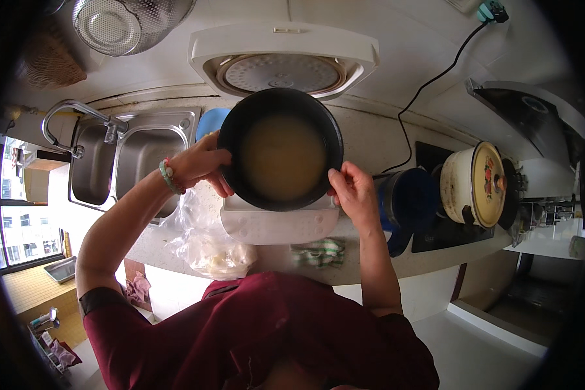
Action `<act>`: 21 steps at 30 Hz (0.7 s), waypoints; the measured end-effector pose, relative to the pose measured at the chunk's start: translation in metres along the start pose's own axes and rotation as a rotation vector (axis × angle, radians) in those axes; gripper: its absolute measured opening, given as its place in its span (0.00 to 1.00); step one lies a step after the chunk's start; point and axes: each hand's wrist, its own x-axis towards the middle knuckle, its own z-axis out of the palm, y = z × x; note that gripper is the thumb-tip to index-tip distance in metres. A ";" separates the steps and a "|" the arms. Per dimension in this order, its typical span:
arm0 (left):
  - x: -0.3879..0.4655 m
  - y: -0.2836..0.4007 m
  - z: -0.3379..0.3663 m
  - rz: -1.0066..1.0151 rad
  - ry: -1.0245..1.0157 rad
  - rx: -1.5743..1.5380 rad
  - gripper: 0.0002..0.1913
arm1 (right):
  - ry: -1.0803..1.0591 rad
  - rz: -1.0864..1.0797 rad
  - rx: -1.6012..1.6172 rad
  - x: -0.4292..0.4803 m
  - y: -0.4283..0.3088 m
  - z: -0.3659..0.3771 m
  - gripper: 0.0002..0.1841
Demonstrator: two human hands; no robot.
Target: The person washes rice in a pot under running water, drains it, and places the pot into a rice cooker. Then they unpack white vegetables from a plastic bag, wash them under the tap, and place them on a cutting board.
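Note:
Both my hands grip a black rice cooker inner pot (282,151) by its rim, one at each side. Pale, cloudy liquid lies in the pot; whatever is at its bottom looks blurred. My left hand (205,165), with beaded bracelets (166,175) at the wrist, holds the left side. On the right side my right hand (350,187) pinches the rim between thumb and fingers. Beneath and behind the pot is a white rice cooker (279,226), its lid (285,73) raised. The pot hides the cooker's opening, so I cannot tell whether it rests inside or above it.
A steel double sink (148,146) with a faucet is at left, beside a blue dish (212,122). Plastic bags (219,256) and a checked cloth (318,252) lie near the counter's front. Rightward are a blue pitcher-like container (412,200), an enamel pot (458,183), a cooktop and a black cord (431,80).

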 end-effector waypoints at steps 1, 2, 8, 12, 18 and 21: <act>0.002 -0.005 -0.002 0.035 0.004 -0.023 0.24 | -0.014 0.004 0.015 0.001 0.001 0.000 0.15; 0.006 -0.009 -0.004 0.044 -0.010 -0.025 0.25 | -0.054 0.028 0.048 0.002 0.003 0.001 0.15; 0.024 -0.025 -0.009 0.022 -0.003 -0.041 0.28 | -0.021 0.019 -0.036 0.014 0.018 0.005 0.15; 0.029 -0.032 -0.012 0.032 0.008 -0.056 0.29 | -0.041 0.034 -0.037 0.020 0.031 0.007 0.16; 0.039 -0.046 -0.005 0.055 0.194 0.077 0.30 | -0.048 0.033 -0.192 0.027 0.047 0.009 0.16; 0.044 -0.052 -0.004 0.094 0.273 0.201 0.30 | -0.039 -0.034 -0.264 0.031 0.053 0.010 0.16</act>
